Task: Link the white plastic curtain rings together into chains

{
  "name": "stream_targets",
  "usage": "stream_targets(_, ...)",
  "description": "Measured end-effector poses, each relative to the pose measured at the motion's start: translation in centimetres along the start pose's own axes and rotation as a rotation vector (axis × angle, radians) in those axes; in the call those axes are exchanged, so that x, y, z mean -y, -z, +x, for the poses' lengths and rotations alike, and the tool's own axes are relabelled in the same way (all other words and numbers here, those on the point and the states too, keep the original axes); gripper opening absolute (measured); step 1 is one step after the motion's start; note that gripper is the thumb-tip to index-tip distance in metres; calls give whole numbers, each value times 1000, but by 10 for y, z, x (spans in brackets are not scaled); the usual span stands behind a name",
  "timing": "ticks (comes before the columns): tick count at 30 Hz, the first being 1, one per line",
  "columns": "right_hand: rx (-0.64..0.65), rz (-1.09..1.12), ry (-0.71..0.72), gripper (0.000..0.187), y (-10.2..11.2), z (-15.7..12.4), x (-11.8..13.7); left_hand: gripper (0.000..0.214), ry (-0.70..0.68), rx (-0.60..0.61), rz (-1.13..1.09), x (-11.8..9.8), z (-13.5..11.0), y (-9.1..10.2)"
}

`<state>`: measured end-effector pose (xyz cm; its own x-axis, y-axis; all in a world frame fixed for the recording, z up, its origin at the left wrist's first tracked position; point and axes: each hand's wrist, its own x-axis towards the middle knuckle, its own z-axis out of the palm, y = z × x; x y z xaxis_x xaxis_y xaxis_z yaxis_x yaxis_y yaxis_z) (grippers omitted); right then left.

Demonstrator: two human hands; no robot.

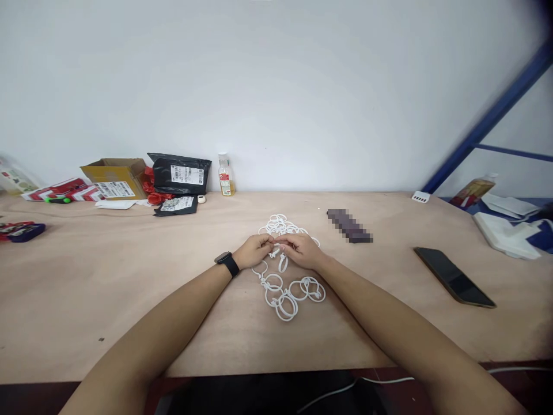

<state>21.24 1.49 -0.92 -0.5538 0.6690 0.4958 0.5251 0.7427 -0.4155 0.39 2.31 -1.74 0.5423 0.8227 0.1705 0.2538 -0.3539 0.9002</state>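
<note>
"Where are the white rings (286, 293) being kept?"

"Between the front and back edges of the table (371, 328), 1 cluster being left toward each, presumably for easy reach."

"How are they being gripped?"

"Some are being pinched by the left hand (253, 251) and right hand (303, 250), fingers narrow, fingertips nearly meeting, probably so they are being steadied from 2 sides; the exact contact is being hidden."
</note>
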Motion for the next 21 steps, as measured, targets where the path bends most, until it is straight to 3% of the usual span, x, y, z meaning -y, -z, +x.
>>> stream_targets(4, -42, -39, 26, 26, 0, 0, 6, 25, -57, -22, 14, 1, 2, 0)
stream_targets(9, -96, -142, 129, 35, -3, 0, 15, 23, 1, -47, 30, 0, 3, 0)
stream_targets(13, -110, -187, 190, 19, -7, 2, 20, 20, 28, -65, 64, -3, 2, -1)
stream_targets(17, -201, -106, 102, 17, -6, 3, 21, 21, 23, -27, 59, -6, -1, -1)
stream_targets(21, -293, -56, -22, 17, 0, 5, 17, 36, -18, -4, 86, -9, -3, 0)
